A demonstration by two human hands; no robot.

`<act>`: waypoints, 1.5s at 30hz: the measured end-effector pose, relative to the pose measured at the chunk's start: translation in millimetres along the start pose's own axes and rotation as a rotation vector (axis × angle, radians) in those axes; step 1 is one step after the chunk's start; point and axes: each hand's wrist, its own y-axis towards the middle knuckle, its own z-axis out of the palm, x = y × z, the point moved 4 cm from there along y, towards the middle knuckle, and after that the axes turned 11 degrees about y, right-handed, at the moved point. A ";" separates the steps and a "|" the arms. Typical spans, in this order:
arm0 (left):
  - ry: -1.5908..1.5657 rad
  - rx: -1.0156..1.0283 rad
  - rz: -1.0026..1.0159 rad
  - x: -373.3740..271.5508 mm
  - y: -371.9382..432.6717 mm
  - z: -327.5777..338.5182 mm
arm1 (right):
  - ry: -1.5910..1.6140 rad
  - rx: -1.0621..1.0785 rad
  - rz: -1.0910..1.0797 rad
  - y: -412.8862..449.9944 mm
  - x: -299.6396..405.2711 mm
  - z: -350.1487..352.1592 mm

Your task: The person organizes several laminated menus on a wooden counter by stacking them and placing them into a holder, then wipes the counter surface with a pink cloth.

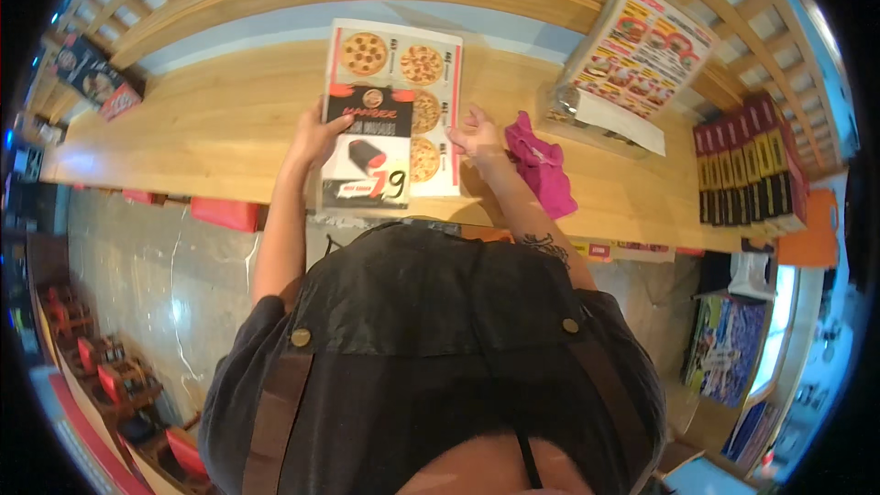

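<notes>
My left hand (318, 132) grips the left edge of a pizza menu (438, 48) and a smaller black-and-white printed card (371, 172) lying over its lower left part, the thumb on top of the card. Round pizzas and prices are pictured on the menu. At the menu's right edge is my right hand (476, 134), fingers partly curled; the thumb and a finger meet the edge, but whether they pinch it cannot be told. A crumpled magenta cloth (541, 166) lies on the wooden counter (227, 117), just right of my right hand and forearm.
A holder with upright illustrated menus (643, 48) and white paper stands at the back right. Stacked boxes (749, 165) are at the counter's right end. A dark printed stand (96, 79) is at the far left. Wooden lattice runs behind the counter; a red seat (225, 213) sits below its front edge.
</notes>
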 end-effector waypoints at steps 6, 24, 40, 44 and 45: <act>-0.140 0.063 0.218 -58.7 -35.0 0.7 | 0.485 0.118 -0.332 -11.2 31.8 -6.6; -0.263 -0.104 0.414 -83.7 -6.7 58.6 | 0.351 -0.458 -1.064 -115.8 149.9 -230.5; -0.335 -0.047 0.383 -101.4 14.3 111.6 | 0.321 -0.501 -0.829 -43.8 145.2 -421.6; -0.388 -0.051 0.457 -128.6 26.3 119.8 | 0.405 -0.436 -0.863 -30.1 128.2 -425.4; -0.417 -0.045 0.475 -135.5 27.3 122.7 | 0.410 -0.432 -0.860 -28.8 128.6 -425.0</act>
